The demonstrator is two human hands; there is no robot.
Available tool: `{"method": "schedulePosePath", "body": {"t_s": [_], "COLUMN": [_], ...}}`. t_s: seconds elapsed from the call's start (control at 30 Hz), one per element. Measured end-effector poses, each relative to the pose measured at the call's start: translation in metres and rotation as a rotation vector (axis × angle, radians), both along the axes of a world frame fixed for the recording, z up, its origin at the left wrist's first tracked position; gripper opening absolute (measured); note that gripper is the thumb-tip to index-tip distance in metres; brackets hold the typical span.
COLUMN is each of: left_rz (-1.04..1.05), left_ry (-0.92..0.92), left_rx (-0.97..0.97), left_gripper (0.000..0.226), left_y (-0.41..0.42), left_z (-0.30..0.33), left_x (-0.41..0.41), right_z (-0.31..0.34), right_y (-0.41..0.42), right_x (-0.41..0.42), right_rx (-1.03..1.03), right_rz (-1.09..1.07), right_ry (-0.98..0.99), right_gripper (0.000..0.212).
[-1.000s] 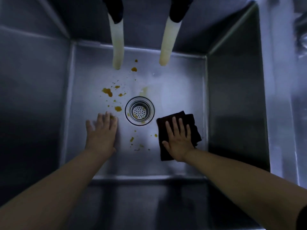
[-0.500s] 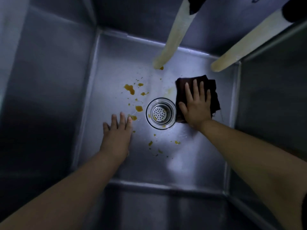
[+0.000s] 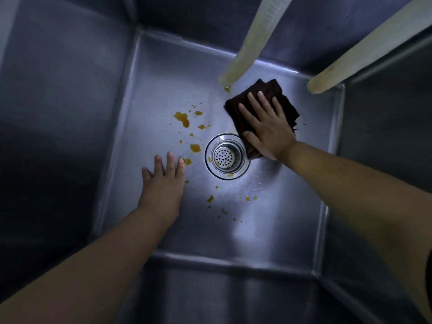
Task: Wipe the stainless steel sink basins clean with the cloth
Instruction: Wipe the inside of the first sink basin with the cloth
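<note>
Flat right hand on the cloth, upper right of the drain.

The right hand's fingers (image 3: 263, 99) lie straight and spread, pressing the dark cloth (image 3: 240, 108) flat on the basin floor, not curled round it; the right hand (image 3: 266, 129) covers most of the cloth, whose lower edge sits just beside the drain strainer (image 3: 226, 156) at frame centre. The left hand (image 3: 162, 183) rests palm-down left of the drain, fingers straight and relaxed, holding nothing, its tips touching an orange splatter (image 3: 187, 161). More orange stains (image 3: 182, 118) dot the sink basin (image 3: 268, 230) above and below the drain. 2 pale hoses (image 3: 252, 43) hang in from the upper right, the nearer one ending just above the cloth.
</note>
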State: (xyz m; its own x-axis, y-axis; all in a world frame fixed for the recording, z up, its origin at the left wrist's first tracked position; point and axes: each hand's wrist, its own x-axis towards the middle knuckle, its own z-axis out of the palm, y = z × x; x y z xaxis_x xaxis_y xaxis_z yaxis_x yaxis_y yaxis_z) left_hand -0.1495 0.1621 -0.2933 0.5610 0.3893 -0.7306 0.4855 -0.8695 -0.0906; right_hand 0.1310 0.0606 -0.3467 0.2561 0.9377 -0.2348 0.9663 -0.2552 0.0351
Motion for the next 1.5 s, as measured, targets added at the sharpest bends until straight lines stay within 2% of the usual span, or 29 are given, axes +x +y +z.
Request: {"method": "schedulePosePath", "body": {"t_s": [0.17,0.47,0.63,0.97,1.13,1.3,1.5], "left_rz": [0.001,0.006,0.012,-0.003,0.013,0.017,0.017], "left_ry": [-0.006,-0.002,0.009,-0.014,-0.029,-0.061,-0.104], "left_rx": [0.000,-0.020,-0.038,-0.039,-0.058,-0.061,-0.039], "left_gripper": [0.116,0.111,0.116,0.110,0.105,0.098,0.094], "left_y": [0.001,0.001,0.001,0.005,0.007,0.007,0.006], "left_z": [0.001,0.004,0.006,0.003,-0.001,-0.001,0.000], "left_x": [0.000,0.000,0.000,0.000,-0.002,-0.004,-0.004], "right_z": [-0.001,0.002,0.005,0.001,-0.003,-0.004,-0.002], "right_y": [-0.047,-0.127,-0.130,-0.041,0.019,0.073,0.148], "right_x": [-0.027,-0.141,-0.151,-0.050,-0.030,-0.052,-0.098], "right_rx": [0.018,0.014,-0.016,0.017,0.010,0.030,0.077], "right_rz": [0.002,-0.256,-0.317,-0.567,-0.701,-0.642,-0.426], "right_ry": [0.026,0.074,0.076,0.006,-0.018,-0.027,0.076], "right_gripper": [0.066,0.073,0.071,0.076,0.073,0.071,0.073]}}
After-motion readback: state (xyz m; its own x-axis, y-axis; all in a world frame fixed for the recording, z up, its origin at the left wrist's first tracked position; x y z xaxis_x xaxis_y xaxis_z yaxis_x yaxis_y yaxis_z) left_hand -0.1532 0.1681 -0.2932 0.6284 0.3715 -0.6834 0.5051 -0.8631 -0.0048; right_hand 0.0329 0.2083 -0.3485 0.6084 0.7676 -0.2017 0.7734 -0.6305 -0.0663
